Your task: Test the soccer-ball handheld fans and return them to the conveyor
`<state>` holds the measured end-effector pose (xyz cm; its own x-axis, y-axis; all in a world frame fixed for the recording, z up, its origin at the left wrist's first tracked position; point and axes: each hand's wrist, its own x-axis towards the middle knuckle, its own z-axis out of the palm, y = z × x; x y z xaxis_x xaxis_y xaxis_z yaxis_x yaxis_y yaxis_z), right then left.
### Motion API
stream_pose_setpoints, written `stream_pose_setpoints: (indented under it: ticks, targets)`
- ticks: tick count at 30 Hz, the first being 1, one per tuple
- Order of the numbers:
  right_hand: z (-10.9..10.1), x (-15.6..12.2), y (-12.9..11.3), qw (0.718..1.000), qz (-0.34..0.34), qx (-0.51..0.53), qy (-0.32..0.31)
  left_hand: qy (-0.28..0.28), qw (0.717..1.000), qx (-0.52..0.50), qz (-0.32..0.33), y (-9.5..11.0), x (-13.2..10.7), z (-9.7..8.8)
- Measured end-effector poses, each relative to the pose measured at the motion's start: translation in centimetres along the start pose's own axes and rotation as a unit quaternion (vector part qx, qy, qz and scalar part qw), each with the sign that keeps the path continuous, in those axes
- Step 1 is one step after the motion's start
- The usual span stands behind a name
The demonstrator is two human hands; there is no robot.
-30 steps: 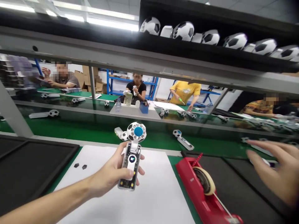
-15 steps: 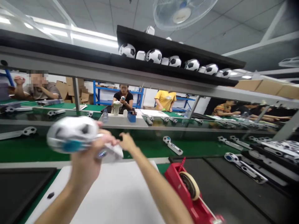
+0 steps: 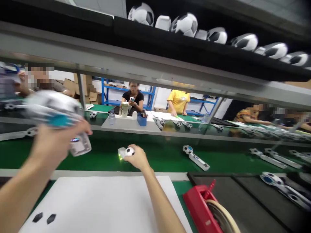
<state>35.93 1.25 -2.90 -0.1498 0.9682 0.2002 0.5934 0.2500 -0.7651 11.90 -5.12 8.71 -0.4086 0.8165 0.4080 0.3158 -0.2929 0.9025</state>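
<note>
My left hand (image 3: 52, 140), fingers closed, grips a white soccer-ball-patterned device (image 3: 54, 103) raised at the left. It is smeared by motion; its blue patch and a white end with a small lit display (image 3: 75, 140) show. Over the green belt, my right hand (image 3: 139, 157) has its fingers closed around the ball end of a second, smaller-looking soccer-ball-patterned device (image 3: 129, 151). A yellow-green light glows under its white part, left of my fingers. In front of me lies a white sheet (image 3: 104, 204) with two black pentagon pieces (image 3: 51, 219) near its left edge.
A red tape dispenser (image 3: 201, 207) stands right of the sheet, beside black trays (image 3: 255, 207). More ball-patterned devices (image 3: 196, 158) lie along the green belt (image 3: 160, 155). A shelf (image 3: 145, 61) with ball-patterned pieces crosses overhead. Several people sit or stand across the belt.
My left hand has moved left and up with its device. My right hand, apart from it, is now on another device over the belt. The view has tilted down; a second black piece shows.
</note>
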Motion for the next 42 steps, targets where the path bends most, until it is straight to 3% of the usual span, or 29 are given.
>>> stream_pose_setpoints:
  ticks: [3, 5, 7, 10, 16, 25, 35, 38, 42]
  targets:
    - [-1.4, 0.6, 0.3, 0.995, 0.008, 0.055, 0.079, -0.08, 0.989, 0.072, -0.098, -3.5, 2.1, 2.4]
    - [-2.0, 1.0, 1.2, 0.987, 0.025, 0.102, 0.118, -0.104, 0.975, 0.113, -0.163, -6.7, 2.9, 4.4]
    - [-2.2, 1.2, 2.4, 0.979, 0.042, 0.151, 0.131, -0.098, 0.963, 0.154, -0.198, -9.8, 3.4, 5.9]
    - [-1.8, 1.5, 4.0, 0.971, 0.058, 0.206, 0.105, -0.057, 0.952, 0.218, -0.207, -13.7, 3.9, 6.5]
    - [-0.2, 1.8, 4.7, 0.965, 0.081, 0.231, 0.094, 0.006, 0.907, 0.365, -0.209, -17.8, 4.4, 6.5]
    - [-0.9, 2.6, 6.8, 0.963, 0.111, 0.22, 0.105, 0.001, 0.858, 0.479, -0.185, -19.5, 5.1, 9.8]
    - [-1.6, 3.0, 6.6, 0.942, 0.135, 0.285, 0.115, -0.028, 0.85, 0.487, -0.201, -18.6, 4.4, 11.0]
    - [-1.2, 3.2, 6.7, 0.919, 0.162, 0.34, 0.12, -0.036, 0.846, 0.492, -0.204, -18.1, 4.2, 11.6]
    - [0.7, 3.2, 6.7, 0.857, 0.207, 0.458, 0.112, -0.055, 0.838, 0.503, -0.205, -17.4, 4.1, 12.6]
